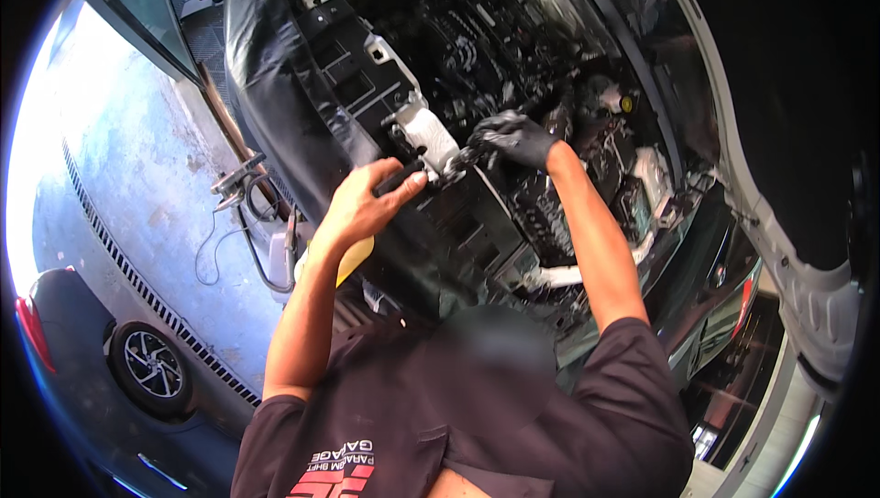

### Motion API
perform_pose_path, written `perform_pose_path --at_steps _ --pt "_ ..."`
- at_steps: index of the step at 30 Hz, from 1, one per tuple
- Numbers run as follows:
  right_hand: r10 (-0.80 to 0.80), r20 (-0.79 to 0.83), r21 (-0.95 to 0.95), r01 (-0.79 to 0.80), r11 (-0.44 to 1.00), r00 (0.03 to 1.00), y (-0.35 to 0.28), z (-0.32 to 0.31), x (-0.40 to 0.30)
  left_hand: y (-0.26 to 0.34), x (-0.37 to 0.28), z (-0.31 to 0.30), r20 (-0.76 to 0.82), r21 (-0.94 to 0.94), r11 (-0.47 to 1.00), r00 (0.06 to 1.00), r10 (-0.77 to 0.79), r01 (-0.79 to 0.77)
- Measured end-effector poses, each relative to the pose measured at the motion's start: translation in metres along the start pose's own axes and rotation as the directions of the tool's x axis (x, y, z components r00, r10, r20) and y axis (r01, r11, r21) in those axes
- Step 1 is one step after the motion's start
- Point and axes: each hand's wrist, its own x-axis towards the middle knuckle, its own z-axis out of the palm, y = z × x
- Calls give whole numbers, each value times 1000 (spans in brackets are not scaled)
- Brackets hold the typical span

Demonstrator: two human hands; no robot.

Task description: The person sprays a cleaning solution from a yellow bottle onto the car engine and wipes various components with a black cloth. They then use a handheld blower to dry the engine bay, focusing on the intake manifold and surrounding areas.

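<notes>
My bare left hand [371, 199] is at the front edge of a car's open engine bay. A short black cylindrical part [400, 180] lies between its thumb and fingers; the rest of that part is hidden. My right hand [515, 139] wears a black glove and reaches over the bay with its fingers curled. Its fingertips are by a dark part [471, 154] beside the hood latch [447, 171]; whether they grip it is unclear. A pale metal bracket [427, 132] on the black radiator cover [357, 75] sits between my hands.
A black fender cover [268, 65] drapes the car's front. The raised hood [777, 120] is at the right. Below my left wrist is a yellow container [354, 257]. A hose [251, 250] and thin cable stand beside it. Another car [103, 374] is parked beyond a floor drain [130, 274].
</notes>
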Motion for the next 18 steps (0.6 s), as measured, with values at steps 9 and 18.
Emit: perform_pose_path --at_steps 9,18 --pt "259 102 136 -272 953 960 15 -9 16 3 2 5 9 -78 997 1000 -11 12" --pt "-80 10 -61 81 995 997 21 -11 12 -39 24 28 -90 -3 1000 996 -8 8"
